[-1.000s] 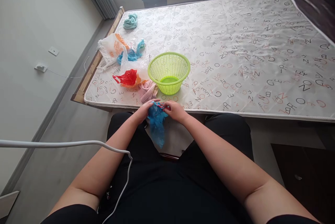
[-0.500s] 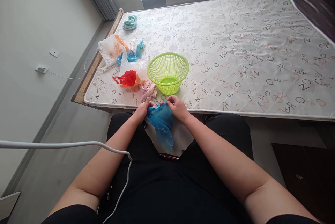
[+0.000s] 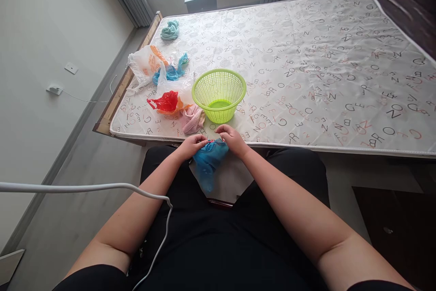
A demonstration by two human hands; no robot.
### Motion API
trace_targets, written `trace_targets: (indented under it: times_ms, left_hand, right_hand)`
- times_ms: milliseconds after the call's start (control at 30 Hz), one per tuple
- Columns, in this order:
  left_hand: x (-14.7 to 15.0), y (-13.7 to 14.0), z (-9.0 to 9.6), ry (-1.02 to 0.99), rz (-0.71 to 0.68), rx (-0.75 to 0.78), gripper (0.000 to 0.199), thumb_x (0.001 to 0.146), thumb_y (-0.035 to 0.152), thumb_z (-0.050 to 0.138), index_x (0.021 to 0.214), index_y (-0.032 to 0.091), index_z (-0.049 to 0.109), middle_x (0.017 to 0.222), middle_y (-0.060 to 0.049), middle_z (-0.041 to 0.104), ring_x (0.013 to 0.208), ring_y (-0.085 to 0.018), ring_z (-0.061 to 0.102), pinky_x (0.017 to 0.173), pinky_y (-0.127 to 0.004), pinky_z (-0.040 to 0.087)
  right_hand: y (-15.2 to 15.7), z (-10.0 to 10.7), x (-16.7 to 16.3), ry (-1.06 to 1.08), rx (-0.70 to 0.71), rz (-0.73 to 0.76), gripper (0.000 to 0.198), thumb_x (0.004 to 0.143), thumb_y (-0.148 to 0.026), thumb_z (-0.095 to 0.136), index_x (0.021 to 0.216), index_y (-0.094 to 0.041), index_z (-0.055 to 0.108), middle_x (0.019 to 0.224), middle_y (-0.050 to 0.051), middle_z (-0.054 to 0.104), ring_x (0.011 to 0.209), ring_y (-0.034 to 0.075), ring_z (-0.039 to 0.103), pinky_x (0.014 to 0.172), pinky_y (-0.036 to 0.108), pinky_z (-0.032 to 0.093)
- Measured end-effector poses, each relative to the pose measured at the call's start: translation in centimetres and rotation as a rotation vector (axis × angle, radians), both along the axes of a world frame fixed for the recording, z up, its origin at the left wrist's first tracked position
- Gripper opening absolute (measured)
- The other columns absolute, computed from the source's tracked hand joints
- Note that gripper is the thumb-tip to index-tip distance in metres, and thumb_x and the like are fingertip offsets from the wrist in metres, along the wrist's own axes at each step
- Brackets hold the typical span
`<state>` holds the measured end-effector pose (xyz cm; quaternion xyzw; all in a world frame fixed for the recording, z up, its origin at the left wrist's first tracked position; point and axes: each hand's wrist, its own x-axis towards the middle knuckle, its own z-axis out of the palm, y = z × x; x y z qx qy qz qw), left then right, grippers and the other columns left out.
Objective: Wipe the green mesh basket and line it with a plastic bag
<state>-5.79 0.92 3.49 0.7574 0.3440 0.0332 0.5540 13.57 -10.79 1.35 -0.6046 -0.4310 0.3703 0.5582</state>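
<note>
Left hand (image 3: 191, 146) pinching the blue bag (image 3: 209, 161) by its top, right hand (image 3: 234, 141) curled at the other corner, its grip impossible to tell! The bag dangles lengthwise between the knees (image 3: 299, 159), narrow tip down, opening hard to make out; beyond, the green basket (image 3: 223, 116).

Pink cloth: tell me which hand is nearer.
Left: the left hand is just this side of the pink cloth; the right hand is farther, to its right.
</note>
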Motion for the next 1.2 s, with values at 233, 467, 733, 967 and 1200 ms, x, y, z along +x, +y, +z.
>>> trace_targets:
  times_ms: [233, 467, 733, 967, 1200]
  left_hand:
    - [0.4, -0.3, 0.0, -0.073, 0.021, -0.003, 0.046, 0.084, 0.06, 0.069, 0.094, 0.016, 0.069, 0.085, -0.002, 0.067, 0.073, -0.013, 0.056, 0.067, -0.026, 0.044]
    - [0.8, -0.5, 0.4, -0.116, 0.038, 0.004, 0.045, 0.083, 0.06, 0.07, 0.092, 0.016, 0.069, 0.082, -0.002, 0.068, 0.073, -0.014, 0.058, 0.069, -0.026, 0.047]
    - [0.8, -0.7, 0.2, -0.112, 0.021, 0.024, 0.043, 0.085, 0.058, 0.069, 0.094, 0.016, 0.069, 0.085, -0.003, 0.069, 0.076, -0.015, 0.059, 0.071, -0.027, 0.048]
    - [0.8, -0.5, -0.2, -0.057, 0.009, 0.054, 0.038, 0.084, 0.054, 0.07, 0.096, 0.017, 0.071, 0.089, -0.004, 0.071, 0.073, -0.015, 0.059, 0.068, -0.028, 0.047]
    - [0.6, -0.5, 0.1, -0.025, -0.021, 0.084, 0.035, 0.086, 0.051, 0.068, 0.093, 0.017, 0.071, 0.077, -0.001, 0.065, 0.065, -0.013, 0.053, 0.062, -0.026, 0.041]
  right_hand:
    - [-0.2, -0.8, -0.4, -0.417, 0.081, 0.072, 0.015, 0.092, -0.035, 0.067, 0.096, -0.022, 0.075, 0.105, 0.009, 0.071, 0.106, 0.026, 0.063, 0.1, 0.043, 0.048]
    - [-0.2, -1.2, -0.6, -0.53, 0.095, 0.132, 0.007, 0.089, -0.027, 0.075, 0.095, -0.023, 0.077, 0.103, 0.007, 0.07, 0.101, 0.023, 0.064, 0.095, 0.039, 0.05]
    - [-0.3, -1.4, -0.9, -0.548, 0.104, 0.096, 0.005, 0.089, -0.025, 0.075, 0.093, -0.023, 0.077, 0.099, 0.006, 0.07, 0.099, 0.023, 0.064, 0.094, 0.038, 0.049]
    - [-0.4, -0.7, -1.0, -0.51, 0.001, 0.004, 0.01, 0.089, -0.016, 0.064, 0.083, -0.021, 0.071, 0.086, 0.005, 0.071, 0.089, 0.021, 0.062, 0.087, 0.035, 0.048]
    - [0.0, -0.6, -0.1, -0.195, -0.089, -0.201, 0.013, 0.093, -0.032, 0.053, 0.09, -0.022, 0.06, 0.087, 0.004, 0.069, 0.083, 0.021, 0.064, 0.08, 0.035, 0.052]
